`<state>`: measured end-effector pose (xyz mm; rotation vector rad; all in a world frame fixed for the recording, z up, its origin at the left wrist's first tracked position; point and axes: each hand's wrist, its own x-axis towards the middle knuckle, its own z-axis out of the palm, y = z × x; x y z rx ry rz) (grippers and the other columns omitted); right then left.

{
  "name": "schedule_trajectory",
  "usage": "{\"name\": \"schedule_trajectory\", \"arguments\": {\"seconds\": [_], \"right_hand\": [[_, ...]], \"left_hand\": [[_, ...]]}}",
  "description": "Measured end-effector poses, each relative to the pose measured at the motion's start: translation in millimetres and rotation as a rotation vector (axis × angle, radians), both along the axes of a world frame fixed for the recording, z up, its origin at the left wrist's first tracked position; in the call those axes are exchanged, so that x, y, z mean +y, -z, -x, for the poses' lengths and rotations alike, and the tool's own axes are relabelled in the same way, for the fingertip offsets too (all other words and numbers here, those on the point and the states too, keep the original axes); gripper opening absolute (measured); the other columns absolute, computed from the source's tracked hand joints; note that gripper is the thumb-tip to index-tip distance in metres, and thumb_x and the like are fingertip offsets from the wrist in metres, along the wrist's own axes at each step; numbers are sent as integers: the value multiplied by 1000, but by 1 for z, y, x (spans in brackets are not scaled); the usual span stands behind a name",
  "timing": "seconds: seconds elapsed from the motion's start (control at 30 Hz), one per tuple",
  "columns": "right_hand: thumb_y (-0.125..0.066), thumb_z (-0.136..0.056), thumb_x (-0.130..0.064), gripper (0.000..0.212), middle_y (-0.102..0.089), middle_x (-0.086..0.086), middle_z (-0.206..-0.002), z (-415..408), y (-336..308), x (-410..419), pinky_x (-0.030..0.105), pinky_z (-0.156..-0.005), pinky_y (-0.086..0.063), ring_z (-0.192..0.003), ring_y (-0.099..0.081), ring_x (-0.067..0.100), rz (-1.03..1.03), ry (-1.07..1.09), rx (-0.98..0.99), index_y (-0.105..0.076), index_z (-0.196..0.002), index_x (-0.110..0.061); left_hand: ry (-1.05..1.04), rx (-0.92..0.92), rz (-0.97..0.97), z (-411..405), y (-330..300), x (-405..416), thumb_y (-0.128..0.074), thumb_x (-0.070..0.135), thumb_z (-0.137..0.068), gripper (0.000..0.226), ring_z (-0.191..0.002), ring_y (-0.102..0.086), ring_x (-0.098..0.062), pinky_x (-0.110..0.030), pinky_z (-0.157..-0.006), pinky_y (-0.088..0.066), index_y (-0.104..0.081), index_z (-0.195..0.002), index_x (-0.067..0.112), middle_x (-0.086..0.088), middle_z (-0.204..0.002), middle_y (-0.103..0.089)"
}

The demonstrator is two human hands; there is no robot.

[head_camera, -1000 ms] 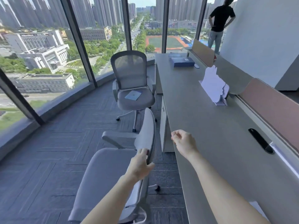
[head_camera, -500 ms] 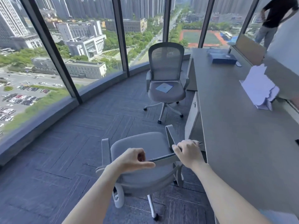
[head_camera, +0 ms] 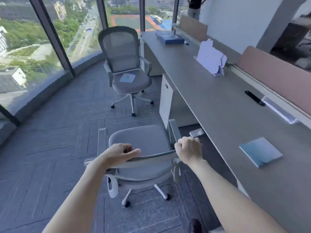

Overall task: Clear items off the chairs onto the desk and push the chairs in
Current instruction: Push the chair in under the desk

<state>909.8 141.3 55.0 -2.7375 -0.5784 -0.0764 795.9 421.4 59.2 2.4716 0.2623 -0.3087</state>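
my left hand (head_camera: 120, 153) and right hand (head_camera: 189, 149) grip the near chair (head_camera: 143, 140) back, frame centre; next i'd swing it toward the desk (head_camera: 210, 101) at right

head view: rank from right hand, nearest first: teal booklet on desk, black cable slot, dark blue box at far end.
From the right hand:
1. Teal booklet, near desk edge, to its right.
2. Black cable slot, mid-desk, by the divider.
3. Dark blue box, far end by window.

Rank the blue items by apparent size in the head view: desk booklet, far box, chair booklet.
1. Desk booklet, largest, though nearest the camera.
2. Far box.
3. Chair booklet, smallest.
Distance makes true sizes unsure.
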Motion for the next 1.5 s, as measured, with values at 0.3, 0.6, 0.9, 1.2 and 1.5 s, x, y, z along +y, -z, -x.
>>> {"name": "schedule_trajectory", "arguments": {"seconds": [0.3,0.6,0.9,1.2,1.5], "right_hand": [[-30,-84,-29,32,-60,6,-77,112,5,65,38,-78,-33,-77,-48,26,29,242,112,-43,-58,-16],[-35,-88,-26,34,-51,0,-72,240,0,102,36,-74,-27,-74,-41,23,-47,485,85,-36,-54,-20],[-35,-74,-21,26,-40,-5,-52,367,3,152,34,-62,-29,-54,-37,24,-120,743,-117,-35,-48,-16],[-37,-73,-15,24,-36,-9,-52,394,12,229,30,-63,-13,-51,-37,17,-193,1003,-377,-37,-49,-18],[-30,-69,-21,24,-43,-3,-51,370,12,278,34,-63,-29,-53,-46,26,-152,1212,-273,-39,-48,-17]], "left_hand": [[105,48,-203,32,-18,76,-47,84,-67,57,-69,-63,-12,-30,-60,-46,-63,-67,29,9,-65,-67],[210,-225,-256,104,-14,110,-43,75,-76,49,-61,-61,-15,-27,-50,-39,-53,-56,31,8,-56,-61],[340,-366,-254,176,-8,142,-42,68,-80,52,-51,-56,-13,-25,-46,-39,-55,-58,23,5,-49,-57],[468,-405,-240,167,-8,196,-45,60,-86,51,-55,-54,-20,-29,-54,-46,-44,-61,16,0,-52,-51],[641,-389,-183,96,-13,222,-41,62,-80,53,-52,-56,-18,-27,-51,-44,-49,-53,18,2,-45,-51]]}}
